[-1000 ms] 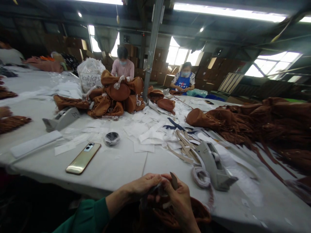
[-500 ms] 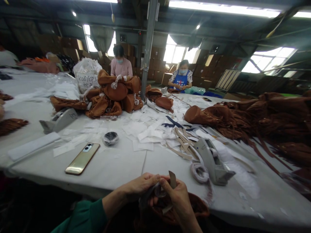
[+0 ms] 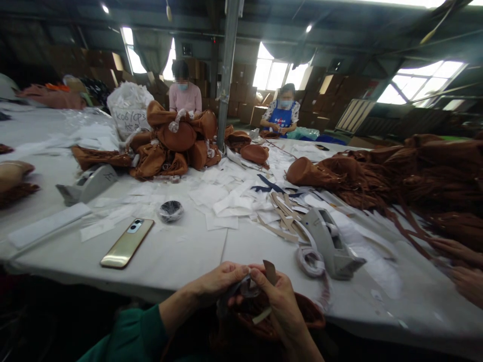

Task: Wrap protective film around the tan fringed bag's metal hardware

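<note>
At the table's near edge, my left hand (image 3: 225, 281) is closed, its thumb and fingers pinching some clear plastic wrap (image 3: 248, 288). My right hand (image 3: 281, 301) meets it, thumb and fingertips pressed on the same wrap. A beige strip (image 3: 269, 271) is held in the right hand, one end sticking up past the fingers and another pale end showing below. Under both hands a brown bag (image 3: 311, 314) hangs below the table edge with its mouth facing up. What the wrap covers is hidden by the fingers.
Nearby on the table (image 3: 188, 261) are a phone (image 3: 127, 244), a grey tape dispenser (image 3: 332, 244) and a tape roll (image 3: 311, 261). Beige strips (image 3: 283, 216) and white papers (image 3: 230, 198) lie beyond. Brown bags (image 3: 177, 138) are heaped behind. Another person's hands (image 3: 466, 271) reach in at right.
Another person's hands have come into view at the right edge. My two hands keep nearly the same pinch, with only a slight shift. The camera view has tipped a little downward.
</note>
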{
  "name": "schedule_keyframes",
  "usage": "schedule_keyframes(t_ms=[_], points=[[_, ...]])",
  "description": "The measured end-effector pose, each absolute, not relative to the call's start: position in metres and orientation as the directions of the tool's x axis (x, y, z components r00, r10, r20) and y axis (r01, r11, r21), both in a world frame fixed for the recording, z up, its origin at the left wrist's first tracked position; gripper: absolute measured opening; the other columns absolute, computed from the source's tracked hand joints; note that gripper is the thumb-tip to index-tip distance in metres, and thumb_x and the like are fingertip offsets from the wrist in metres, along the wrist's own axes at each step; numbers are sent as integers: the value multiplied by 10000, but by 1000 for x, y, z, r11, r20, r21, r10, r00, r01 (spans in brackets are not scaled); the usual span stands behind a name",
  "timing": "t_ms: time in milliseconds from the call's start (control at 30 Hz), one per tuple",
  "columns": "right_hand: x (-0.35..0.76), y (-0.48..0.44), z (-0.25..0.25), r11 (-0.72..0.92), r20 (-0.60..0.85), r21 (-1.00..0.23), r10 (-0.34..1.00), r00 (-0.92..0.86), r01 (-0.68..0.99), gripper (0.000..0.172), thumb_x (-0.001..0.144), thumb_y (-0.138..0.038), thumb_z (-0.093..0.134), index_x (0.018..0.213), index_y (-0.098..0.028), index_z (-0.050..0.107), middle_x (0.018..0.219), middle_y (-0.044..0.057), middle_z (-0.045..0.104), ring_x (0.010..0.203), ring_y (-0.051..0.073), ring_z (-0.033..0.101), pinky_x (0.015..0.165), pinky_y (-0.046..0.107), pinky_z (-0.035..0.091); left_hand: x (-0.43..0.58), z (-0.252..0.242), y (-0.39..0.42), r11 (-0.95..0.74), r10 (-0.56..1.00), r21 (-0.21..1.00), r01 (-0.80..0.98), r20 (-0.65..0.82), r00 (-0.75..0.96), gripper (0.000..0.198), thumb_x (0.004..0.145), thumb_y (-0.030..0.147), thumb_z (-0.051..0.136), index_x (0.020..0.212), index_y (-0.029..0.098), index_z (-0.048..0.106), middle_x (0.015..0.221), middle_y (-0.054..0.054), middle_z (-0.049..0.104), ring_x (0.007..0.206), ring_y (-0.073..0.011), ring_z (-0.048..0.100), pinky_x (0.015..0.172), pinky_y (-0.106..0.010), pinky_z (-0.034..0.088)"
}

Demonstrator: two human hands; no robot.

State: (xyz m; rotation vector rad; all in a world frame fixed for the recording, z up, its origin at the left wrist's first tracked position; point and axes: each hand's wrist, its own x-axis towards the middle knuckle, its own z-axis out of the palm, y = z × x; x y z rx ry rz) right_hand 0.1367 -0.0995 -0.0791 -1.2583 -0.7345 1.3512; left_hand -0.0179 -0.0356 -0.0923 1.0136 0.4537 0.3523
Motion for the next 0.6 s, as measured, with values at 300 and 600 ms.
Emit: schedule_keyframes(t_ms=[300, 600], points=[[135, -95, -81, -234, -318, -885, 935, 157, -402, 452, 551, -420, 866, 833, -100, 716, 655, 62, 693, 567, 178, 629, 545, 276, 522, -23, -99, -36, 447, 499, 893, -49, -204, 842, 530, 870, 543, 546, 1230, 154, 562, 694, -9, 580, 511, -67, 504, 466, -151, 379], [149, -97, -65, -77, -73, -988, 997, 30, 137, 426, 707, -406, 742, 1047, -157, 681, 877, 51, 700, 804, 200, 646, 733, 301, 532, -22, -107, -30, 597, 455, 797, -94, -239, 858, 472, 805, 555, 631, 917, 97, 636, 613, -15, 589, 416, -36, 424, 404, -149, 270]])
